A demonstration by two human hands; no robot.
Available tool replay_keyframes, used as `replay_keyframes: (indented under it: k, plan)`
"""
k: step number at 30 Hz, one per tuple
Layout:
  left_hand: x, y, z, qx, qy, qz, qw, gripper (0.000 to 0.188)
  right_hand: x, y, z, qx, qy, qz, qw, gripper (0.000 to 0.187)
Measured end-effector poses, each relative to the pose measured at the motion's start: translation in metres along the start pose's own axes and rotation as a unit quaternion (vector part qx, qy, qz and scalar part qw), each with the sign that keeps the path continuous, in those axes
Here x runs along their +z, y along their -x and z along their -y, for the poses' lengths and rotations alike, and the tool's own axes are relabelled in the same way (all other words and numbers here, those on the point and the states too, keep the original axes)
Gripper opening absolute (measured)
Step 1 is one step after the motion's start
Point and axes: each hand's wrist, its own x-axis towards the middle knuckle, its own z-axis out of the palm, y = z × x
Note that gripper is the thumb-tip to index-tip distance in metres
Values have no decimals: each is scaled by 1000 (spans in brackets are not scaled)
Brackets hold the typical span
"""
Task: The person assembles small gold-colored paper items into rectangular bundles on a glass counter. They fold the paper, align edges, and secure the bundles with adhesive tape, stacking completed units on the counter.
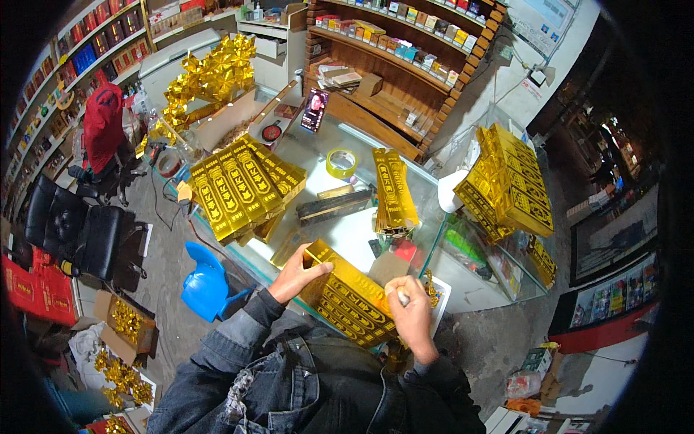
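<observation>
In front of my body, at the near edge of the glass counter (426, 269), is a gold printed cardboard box (354, 307), tilted. My left hand (300, 275) grips its left end, thumb over the upper edge and fingers partly hidden behind. At its right end my right hand (412, 312) is closed like a fist against the gold board. A small pale tip shows between those fingers, too little to name. Beyond the box lies a pile of flat gold strips (392, 192). Left of it are stacked gold boxes (235, 189).
A tape roll (341, 163), dark long case (334, 207) and propped phone (314, 110) are on the counter. More gold boxes (506, 181) stand at right; gold foil flowers (210, 72) are heaped at back left. A blue plastic stool (206, 282) and black chair (76, 220) stand left.
</observation>
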Motion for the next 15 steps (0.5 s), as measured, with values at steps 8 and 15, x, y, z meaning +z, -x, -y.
replay_keyframes:
  k: [8, 15]
  plan:
    - [9, 14, -11, -8, 48, -46, 998, 47, 1, -12, -15, 20, -114, -20, 993, 10]
    - [6, 23, 1, 21, 38, -24, 999, 47, -6, -86, -99, -29, 109, -161, 981, 13]
